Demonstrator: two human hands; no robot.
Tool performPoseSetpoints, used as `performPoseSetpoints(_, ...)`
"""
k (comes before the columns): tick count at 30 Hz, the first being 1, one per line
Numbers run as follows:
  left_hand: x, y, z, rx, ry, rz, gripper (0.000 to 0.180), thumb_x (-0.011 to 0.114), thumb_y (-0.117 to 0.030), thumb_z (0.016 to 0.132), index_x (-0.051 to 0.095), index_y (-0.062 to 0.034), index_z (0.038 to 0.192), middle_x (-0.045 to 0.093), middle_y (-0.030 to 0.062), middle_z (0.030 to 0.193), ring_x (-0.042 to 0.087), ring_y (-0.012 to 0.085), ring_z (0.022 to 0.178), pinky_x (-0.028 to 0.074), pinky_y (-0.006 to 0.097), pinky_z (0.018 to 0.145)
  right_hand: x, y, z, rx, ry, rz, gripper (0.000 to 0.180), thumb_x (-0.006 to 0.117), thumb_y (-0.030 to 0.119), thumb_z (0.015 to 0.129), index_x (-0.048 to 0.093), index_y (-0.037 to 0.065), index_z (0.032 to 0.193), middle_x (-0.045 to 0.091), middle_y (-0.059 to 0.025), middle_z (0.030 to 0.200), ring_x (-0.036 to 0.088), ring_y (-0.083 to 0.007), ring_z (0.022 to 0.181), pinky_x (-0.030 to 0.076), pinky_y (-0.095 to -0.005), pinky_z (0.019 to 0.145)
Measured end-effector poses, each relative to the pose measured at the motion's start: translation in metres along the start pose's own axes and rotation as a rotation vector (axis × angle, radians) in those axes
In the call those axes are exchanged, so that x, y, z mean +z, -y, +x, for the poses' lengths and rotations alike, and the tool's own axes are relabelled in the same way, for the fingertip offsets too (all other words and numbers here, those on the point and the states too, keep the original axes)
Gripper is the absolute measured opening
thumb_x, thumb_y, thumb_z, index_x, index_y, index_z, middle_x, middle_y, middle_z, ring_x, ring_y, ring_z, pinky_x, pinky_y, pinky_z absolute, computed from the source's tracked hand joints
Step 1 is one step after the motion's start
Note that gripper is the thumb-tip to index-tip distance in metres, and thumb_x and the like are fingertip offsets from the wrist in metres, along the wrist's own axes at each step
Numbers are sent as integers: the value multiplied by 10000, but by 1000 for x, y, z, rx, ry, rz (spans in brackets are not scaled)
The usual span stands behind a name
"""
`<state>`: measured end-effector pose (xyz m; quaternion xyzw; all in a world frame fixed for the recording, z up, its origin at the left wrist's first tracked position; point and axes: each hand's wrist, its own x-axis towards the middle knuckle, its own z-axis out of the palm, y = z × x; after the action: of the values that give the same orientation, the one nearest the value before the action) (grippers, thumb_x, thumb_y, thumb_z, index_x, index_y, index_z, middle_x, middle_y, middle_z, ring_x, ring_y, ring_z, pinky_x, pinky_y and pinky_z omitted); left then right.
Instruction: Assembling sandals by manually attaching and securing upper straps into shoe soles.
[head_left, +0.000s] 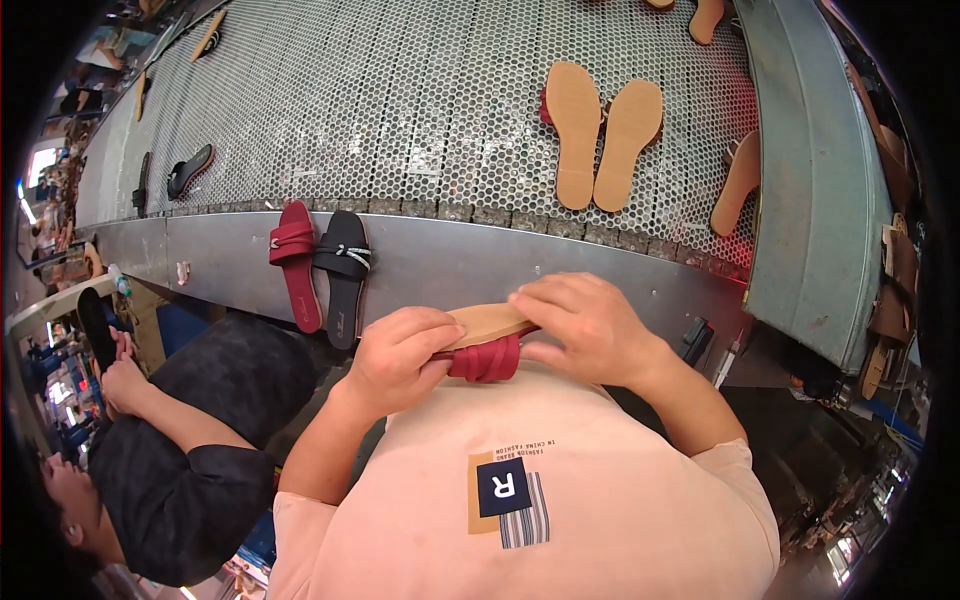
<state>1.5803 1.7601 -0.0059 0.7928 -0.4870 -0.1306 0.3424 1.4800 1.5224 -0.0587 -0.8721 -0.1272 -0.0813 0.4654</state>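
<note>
Between my two hands, close in front of my chest, is a red sandal (487, 361) with its tan sole turned up and its strap hanging below. My left hand (402, 358) grips one end, thumb under the strap side and fingers over the sole. At the other end my right hand (588, 325) pinches it between thumb and fingers. Just left of my hands, a red sandal (296, 270) and a black sandal (345, 280) with a shiny strap lie side by side, strap up, on the metal ledge (430, 262).
A mesh conveyor (400, 120) carries a pair of sole-up sandals (575, 140), another sole-up sandal (738, 185) and black sandals (190, 172). A grey-green metal housing (815, 200) stands at the right. On my left a person in a dark shirt (190, 470) holds a black sole (95, 320).
</note>
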Motion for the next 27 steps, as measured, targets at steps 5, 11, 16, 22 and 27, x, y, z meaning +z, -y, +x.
performPoseSetpoints(5,11,-10,1,-15,25,-42,316,683,55,613,656,12,925,667,131,895,667,306,833,555,387,722,19,2,-3,-143,-99,91,363,777,159,696,672,30,1019,671,-91,962,659,-268,878,528,-397,745)
performPoseSetpoints(11,15,-23,5,-57,40,-80,314,691,46,635,644,19,944,658,135,918,656,306,851,549,380,735,20,0,-12,-220,-170,100,352,764,72,647,670,6,980,662,-105,921,662,-277,823,537,-383,680)
performPoseSetpoints(16,24,-27,4,-4,12,-76,317,698,47,617,641,14,927,665,132,911,662,302,827,552,377,722,18,-1,-20,-224,-187,143,335,713,49,628,680,-3,957,663,-102,909,657,-277,817,535,-387,697)
performPoseSetpoints(22,33,-33,5,36,-26,-111,333,693,58,588,639,9,912,680,134,894,678,306,792,560,374,705,15,-1,-28,-243,-231,208,313,668,-8,592,682,-29,904,657,-106,876,653,-283,792,538,-392,668)
performPoseSetpoints(27,36,-39,8,61,-33,-105,345,694,60,579,641,5,916,687,135,897,686,305,808,564,379,720,2,-4,-33,-285,-227,154,316,704,24,613,681,-22,925,658,-111,888,656,-283,809,541,-398,692)
